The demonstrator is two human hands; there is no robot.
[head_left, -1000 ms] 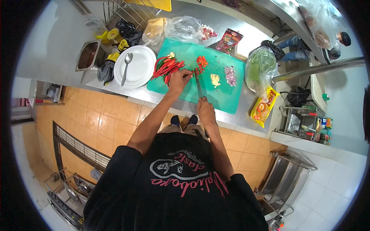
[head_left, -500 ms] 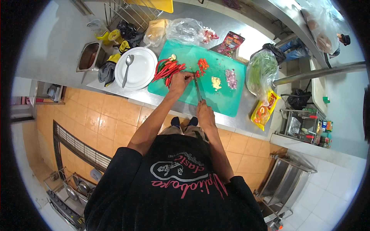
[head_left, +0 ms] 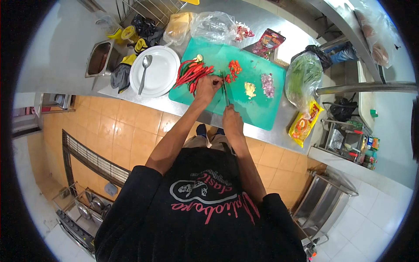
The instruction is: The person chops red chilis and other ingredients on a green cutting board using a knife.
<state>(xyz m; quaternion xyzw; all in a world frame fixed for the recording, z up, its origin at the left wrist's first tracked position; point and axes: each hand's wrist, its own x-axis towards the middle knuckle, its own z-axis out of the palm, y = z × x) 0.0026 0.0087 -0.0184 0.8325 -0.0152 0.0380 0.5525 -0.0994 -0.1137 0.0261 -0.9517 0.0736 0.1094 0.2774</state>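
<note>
A knife points away from me over the green cutting board, its handle inside my closed right hand. Just left of the blade, my left hand has its fingers pinched together on what looks like a chili pepper, mostly hidden by them. Whole red chilies, with a few green ones, lie in a heap beyond and left of that hand. Cut red chili pieces sit right of the knife tip. Farther right are chopped garlic and chopped purple shallots.
Left of the board stands a white plate with a spoon on it. A bag of green vegetables and a yellow packet lie on the right. Behind are clear plastic bags and a dark pouch.
The whole view has shifted slightly. The knife stands a little more upright in the picture, close beside my left fingertips. Both hands keep their grip.
</note>
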